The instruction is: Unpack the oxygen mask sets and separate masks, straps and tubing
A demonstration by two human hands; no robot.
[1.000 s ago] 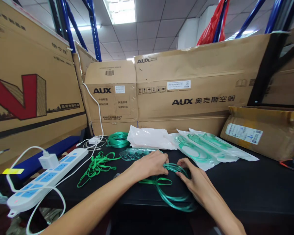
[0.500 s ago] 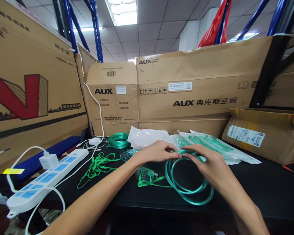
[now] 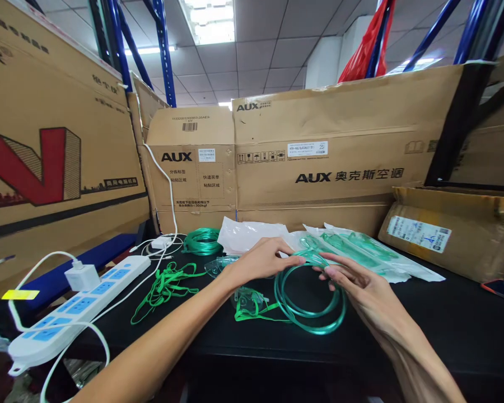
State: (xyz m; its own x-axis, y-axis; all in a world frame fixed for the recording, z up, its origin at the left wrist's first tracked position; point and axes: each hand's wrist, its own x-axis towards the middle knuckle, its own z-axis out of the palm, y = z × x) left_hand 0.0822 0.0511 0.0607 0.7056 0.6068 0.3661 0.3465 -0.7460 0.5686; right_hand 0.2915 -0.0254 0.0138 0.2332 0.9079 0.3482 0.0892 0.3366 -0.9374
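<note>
A loose coil of green clear tubing [image 3: 319, 330] hangs from my two hands over the black table. My left hand [image 3: 269, 258] pinches the top of the coil, thumb and fingers closed on it. On the coil's right side, my right hand [image 3: 355, 277] grips the tubing between thumb and bent fingers. Below my left forearm lies a clear mask [image 3: 247, 301] with a green strap [image 3: 262, 317]. Another clear plastic piece [image 3: 220, 266] is partly hidden behind that arm.
Bright green straps [image 3: 170, 285] lie tangled left of my arm, near a second green coil [image 3: 201, 242]. White packs [image 3: 420, 271] with green contents lie behind my hands. A white power strip [image 3: 79, 302] stands left; a taped carton [image 3: 457, 229] sits right.
The tubing coil has shifted a little left and up. My right hand has turned, and its fingers have changed their hold on the tubing. My left hand stays near the coil's top.
</note>
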